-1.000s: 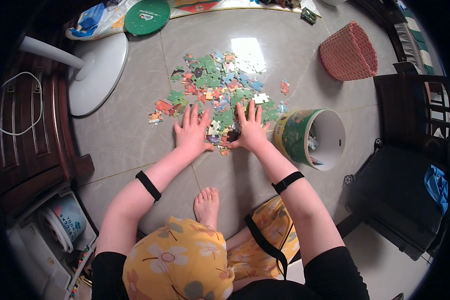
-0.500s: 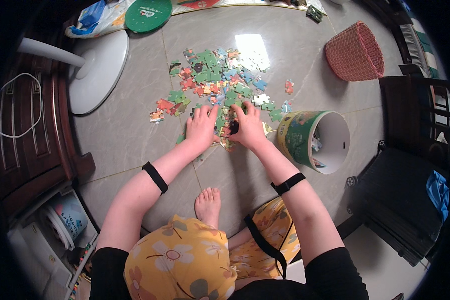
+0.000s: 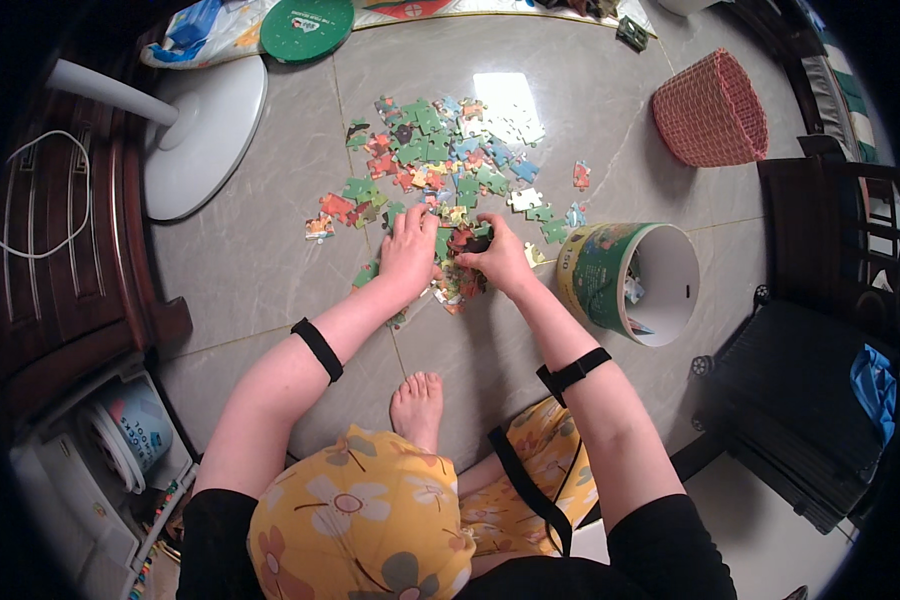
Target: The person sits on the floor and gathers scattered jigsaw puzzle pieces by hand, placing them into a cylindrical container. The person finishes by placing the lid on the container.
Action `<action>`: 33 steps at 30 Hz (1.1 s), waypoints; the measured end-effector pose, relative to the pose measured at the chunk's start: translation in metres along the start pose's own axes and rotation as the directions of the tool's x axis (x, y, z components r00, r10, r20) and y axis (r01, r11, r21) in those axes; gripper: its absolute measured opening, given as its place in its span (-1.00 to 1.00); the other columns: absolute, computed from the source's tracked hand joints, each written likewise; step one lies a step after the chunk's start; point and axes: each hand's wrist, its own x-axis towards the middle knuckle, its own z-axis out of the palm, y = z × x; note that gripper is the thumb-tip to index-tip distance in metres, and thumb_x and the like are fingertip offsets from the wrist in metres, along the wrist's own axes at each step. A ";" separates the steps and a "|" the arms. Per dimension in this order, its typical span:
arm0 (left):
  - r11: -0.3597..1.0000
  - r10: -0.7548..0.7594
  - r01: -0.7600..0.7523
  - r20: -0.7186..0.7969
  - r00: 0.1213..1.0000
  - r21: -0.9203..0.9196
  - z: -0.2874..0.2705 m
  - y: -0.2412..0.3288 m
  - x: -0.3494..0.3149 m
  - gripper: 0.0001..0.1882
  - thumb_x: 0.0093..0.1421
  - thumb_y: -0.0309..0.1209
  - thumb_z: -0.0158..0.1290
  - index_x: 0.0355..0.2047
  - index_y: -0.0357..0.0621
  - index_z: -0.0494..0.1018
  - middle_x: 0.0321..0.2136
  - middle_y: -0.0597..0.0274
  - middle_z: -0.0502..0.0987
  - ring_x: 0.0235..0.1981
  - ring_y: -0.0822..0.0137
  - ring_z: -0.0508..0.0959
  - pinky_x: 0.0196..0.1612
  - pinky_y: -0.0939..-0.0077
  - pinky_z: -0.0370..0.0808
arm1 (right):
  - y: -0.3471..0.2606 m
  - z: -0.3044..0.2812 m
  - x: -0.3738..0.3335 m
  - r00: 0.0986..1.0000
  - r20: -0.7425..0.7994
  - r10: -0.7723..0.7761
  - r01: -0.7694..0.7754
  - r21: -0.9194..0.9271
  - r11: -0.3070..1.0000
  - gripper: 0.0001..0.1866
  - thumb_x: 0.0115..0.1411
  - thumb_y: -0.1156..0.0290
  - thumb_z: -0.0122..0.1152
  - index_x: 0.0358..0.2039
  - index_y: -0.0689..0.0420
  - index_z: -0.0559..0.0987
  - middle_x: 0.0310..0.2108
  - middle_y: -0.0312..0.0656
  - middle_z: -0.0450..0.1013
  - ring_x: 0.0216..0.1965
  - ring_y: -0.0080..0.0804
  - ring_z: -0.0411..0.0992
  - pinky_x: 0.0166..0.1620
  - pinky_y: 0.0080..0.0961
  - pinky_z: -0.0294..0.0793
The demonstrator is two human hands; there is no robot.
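Observation:
Many jigsaw puzzle pieces lie loose on the grey tiled floor, in green, red, blue, yellow and white. My left hand rests palm down over the near part of the pile, its fingers stretched forward and slightly bent. Across a narrow gap, my right hand curls thumb and fingers around a small bunch of dark and reddish puzzle pieces. More pieces lie just nearer to me, between the hands. What is under my left palm is hidden.
Right of my right hand a green round tub lies on its side, a few items inside. A red woven basket stands far right. A green round lid and a white stand base are at the far left; a black suitcase is at right.
My right hand has drawn its thumb and fingers closer around the dark and reddish pieces, which have shifted slightly. My left hand stays nearly in place. The whole view has moved a little.

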 end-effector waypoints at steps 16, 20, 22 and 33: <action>0.999 0.001 -0.001 0.015 1.000 -0.052 0.006 -0.008 0.008 0.11 -0.32 -0.45 0.49 0.27 -0.18 0.13 0.02 0.05 0.28 0.09 0.00 0.34 0.10 0.22 0.50 | 0.004 0.023 0.011 0.994 -0.046 0.099 -0.089 0.188 0.978 -0.25 -0.17 0.35 0.57 0.04 0.39 0.46 -0.14 0.00 0.52 -0.19 -0.32 0.51 -0.09 -0.43 0.51; 0.997 -0.004 0.007 0.038 0.999 -0.079 0.009 -0.008 0.010 0.04 -0.37 -0.47 0.50 0.18 -0.26 0.23 0.02 -0.02 0.28 0.07 -0.06 0.34 0.15 0.17 0.41 | -0.005 0.025 0.012 0.990 0.069 0.126 -0.133 0.100 0.986 -0.40 -0.16 0.33 0.57 -0.11 0.36 0.56 -0.21 -0.02 0.55 -0.25 -0.35 0.52 -0.14 -0.44 0.50; 0.997 -0.021 0.023 0.038 0.999 -0.074 0.009 -0.008 0.011 -0.03 -0.36 -0.49 0.48 0.12 -0.25 0.25 0.03 -0.02 0.28 0.08 -0.06 0.33 0.15 0.17 0.41 | -0.009 0.026 0.012 0.992 0.078 0.095 -0.100 0.062 0.993 -0.45 -0.15 0.31 0.56 -0.16 0.35 0.59 -0.24 -0.01 0.56 -0.26 -0.34 0.52 -0.15 -0.42 0.51; 0.990 0.033 -0.034 -0.012 0.999 -0.137 0.020 -0.016 0.004 -0.13 -0.27 -0.57 0.40 0.09 -0.23 0.23 0.01 -0.06 0.34 0.06 -0.15 0.40 0.12 0.14 0.43 | -0.009 0.045 0.010 0.995 -0.050 -0.084 0.087 0.072 0.994 -0.55 -0.03 0.34 0.47 -0.14 0.25 0.58 -0.36 -0.07 0.55 -0.40 -0.25 0.50 -0.19 -0.39 0.52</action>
